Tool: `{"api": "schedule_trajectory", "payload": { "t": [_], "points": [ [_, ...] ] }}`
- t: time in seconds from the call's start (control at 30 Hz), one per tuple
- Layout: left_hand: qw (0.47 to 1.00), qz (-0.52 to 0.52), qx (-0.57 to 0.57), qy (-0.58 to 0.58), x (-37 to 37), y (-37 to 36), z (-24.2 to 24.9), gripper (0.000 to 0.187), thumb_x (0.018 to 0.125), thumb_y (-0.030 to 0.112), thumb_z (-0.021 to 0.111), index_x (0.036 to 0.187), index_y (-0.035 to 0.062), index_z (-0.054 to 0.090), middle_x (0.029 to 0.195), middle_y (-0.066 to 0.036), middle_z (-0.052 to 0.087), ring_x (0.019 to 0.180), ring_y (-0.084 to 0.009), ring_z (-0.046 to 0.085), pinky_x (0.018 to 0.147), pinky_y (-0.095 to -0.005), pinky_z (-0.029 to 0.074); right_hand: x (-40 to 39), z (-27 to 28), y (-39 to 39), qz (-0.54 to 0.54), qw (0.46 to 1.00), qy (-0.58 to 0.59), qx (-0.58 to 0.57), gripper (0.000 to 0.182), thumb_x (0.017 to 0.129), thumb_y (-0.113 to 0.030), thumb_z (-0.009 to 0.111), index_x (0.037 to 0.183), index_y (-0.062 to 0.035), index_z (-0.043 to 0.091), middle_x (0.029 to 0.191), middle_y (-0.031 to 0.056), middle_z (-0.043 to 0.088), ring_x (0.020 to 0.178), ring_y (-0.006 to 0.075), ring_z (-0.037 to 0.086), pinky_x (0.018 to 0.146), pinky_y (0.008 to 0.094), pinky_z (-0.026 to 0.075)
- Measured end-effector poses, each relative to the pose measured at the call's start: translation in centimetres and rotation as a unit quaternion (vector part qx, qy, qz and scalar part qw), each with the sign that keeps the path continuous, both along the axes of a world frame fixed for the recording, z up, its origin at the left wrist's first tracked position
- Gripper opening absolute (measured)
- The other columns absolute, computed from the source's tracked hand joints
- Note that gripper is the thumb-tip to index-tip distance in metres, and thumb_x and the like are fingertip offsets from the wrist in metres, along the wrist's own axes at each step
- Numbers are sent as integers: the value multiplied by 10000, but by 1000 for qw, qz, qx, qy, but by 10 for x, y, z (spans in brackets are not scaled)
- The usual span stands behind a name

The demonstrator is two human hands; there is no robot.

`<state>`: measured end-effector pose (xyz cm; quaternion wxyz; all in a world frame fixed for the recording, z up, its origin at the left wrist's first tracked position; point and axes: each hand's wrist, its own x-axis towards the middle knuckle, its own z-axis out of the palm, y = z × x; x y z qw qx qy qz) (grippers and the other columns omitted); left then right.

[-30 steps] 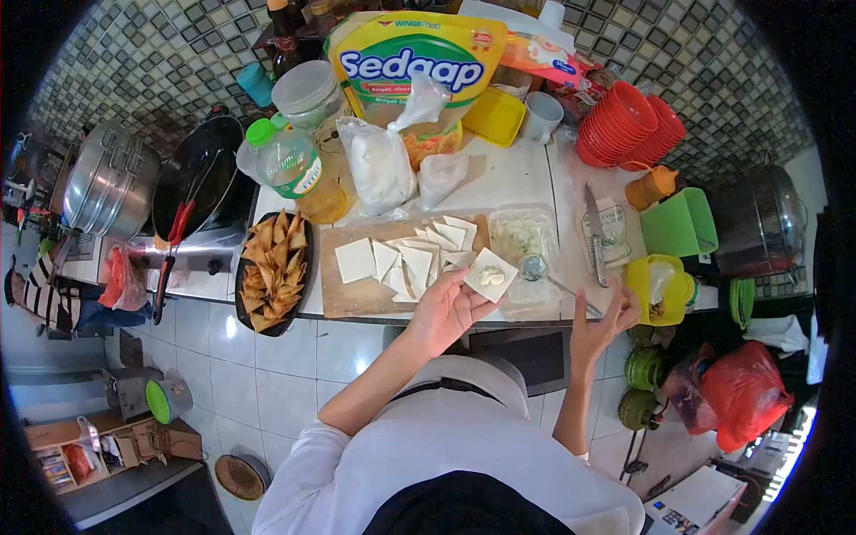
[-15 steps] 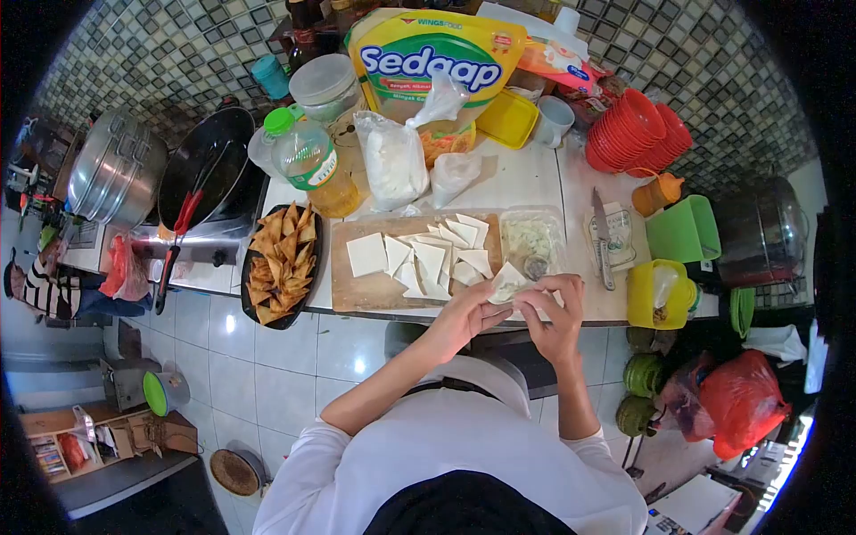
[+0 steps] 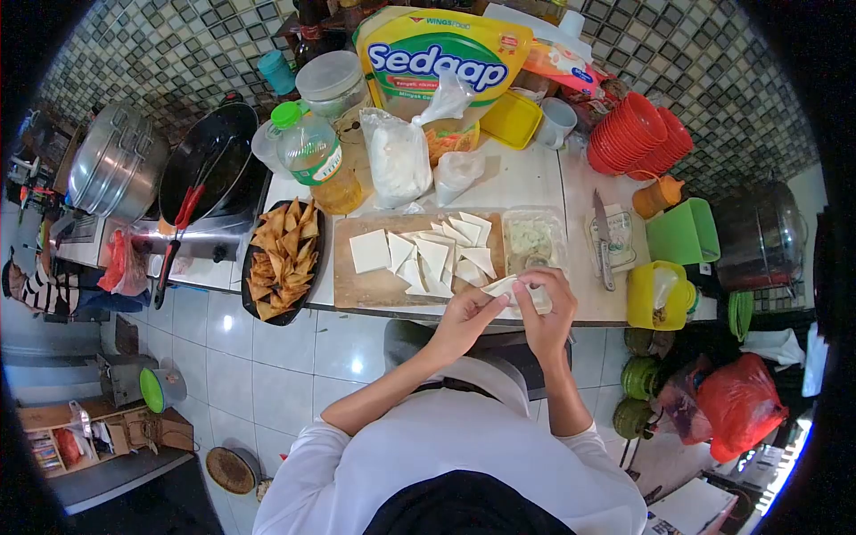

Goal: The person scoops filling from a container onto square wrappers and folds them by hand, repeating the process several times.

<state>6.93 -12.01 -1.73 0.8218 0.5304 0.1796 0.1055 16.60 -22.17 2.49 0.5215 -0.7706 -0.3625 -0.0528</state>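
Both hands meet over the counter's front edge, right of the cutting board. My left hand [image 3: 466, 323] is closed on the left side of a folded white wrapper [image 3: 501, 286]. On its right side my right hand [image 3: 547, 312] pinches the same wrapper between thumb and fingers. Behind them stands a clear tub of pale filling [image 3: 532, 239], with a small round thing near its front. Cut white wrapper sheets [image 3: 433, 257] lie overlapping on the wooden board [image 3: 357, 290]. Further left, a black tray [image 3: 283, 318] holds a pile of golden-brown triangular pieces [image 3: 287, 245].
A knife [image 3: 604, 239] lies right of the tub, beside green [image 3: 685, 230] and yellow containers [image 3: 655, 294]. Bags, an oil bottle [image 3: 312, 160] and red bowls [image 3: 629, 134] stand behind. On the left are a stove, a black wok [image 3: 209, 160], and another person in striped clothing [image 3: 46, 283].
The wrapper, an upright pointed piece before, is now folded into a narrower shape. My right hand's fingers have closed over its right end, and the view has shifted slightly.
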Motion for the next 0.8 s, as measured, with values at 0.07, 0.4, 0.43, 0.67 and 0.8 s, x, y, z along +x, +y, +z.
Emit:
{"api": "schedule_trajectory", "payload": {
  "t": [0.07, 0.4, 0.43, 0.67, 0.8],
  "points": [
    [1000, 7, -4, 1, -1, -2, -2, 208, 877, 197, 574, 756, 28, 587, 674, 56, 520, 647, -10, 410, 549, -208, 317, -1, -2, 1, 5, 999, 51, 11, 85, 706, -32, 675, 770, -35, 618, 769, 77, 613, 672, 183, 539, 674, 287, 410],
    [991, 128, 21, -23, 5, -4, 2, 269, 881, 179, 563, 666, 19, 541, 572, 62, 411, 525, -2, 329, 441, -201, 250, -8, -9, 1, 1, 990, 115, 79, 111, 717, 2, 674, 784, -10, 585, 752, 60, 601, 651, 123, 523, 605, 248, 424],
    [991, 129, 21, -23, 5, -4, 5, 269, 881, 179, 563, 666, 19, 541, 572, 62, 411, 525, -2, 329, 441, -201, 250, -9, -9, 1, 12, 990, 114, 86, 115, 717, 8, 673, 784, -7, 581, 772, 68, 596, 654, 125, 524, 600, 246, 427],
    [977, 188, -104, 3, 2, 4, 12, 218, 878, 173, 563, 734, 15, 604, 641, 28, 528, 604, -32, 505, 598, -198, 476, -14, -4, -1, 68, 984, 154, 61, 115, 712, 19, 668, 797, 13, 591, 858, 61, 526, 719, 111, 506, 665, 235, 414],
    [976, 173, -128, 18, -2, 8, 14, 203, 865, 207, 581, 805, 18, 621, 707, -16, 578, 669, -72, 573, 644, -195, 513, -17, -1, -1, 83, 982, 168, 29, 130, 708, -2, 681, 815, 4, 607, 895, 70, 521, 742, 114, 512, 677, 251, 426]
  ]
}}
